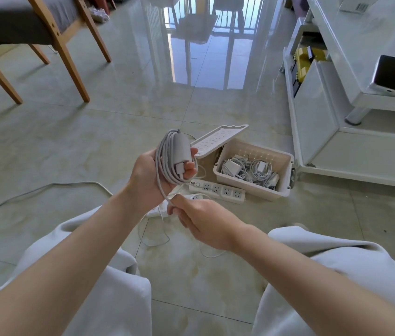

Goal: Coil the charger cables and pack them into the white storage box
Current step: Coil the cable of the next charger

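My left hand (146, 177) grips a grey charger (181, 151) with its grey cable (166, 158) looped several times around the hand and the charger body. My right hand (199, 220) pinches the loose end of that cable just below the coil. The white storage box (286, 163) stands open on the floor to the right, holding several coiled white chargers and cables (249, 169). Its lid (218, 139) leans against the box's left side.
Two white power strips (217, 190) lie on the tiled floor in front of the box, with thin white cables (157, 238) trailing toward my knees. A grey cord (34, 192) runs off left. A wooden chair (60, 44) stands far left, a white TV cabinet (325, 132) right.
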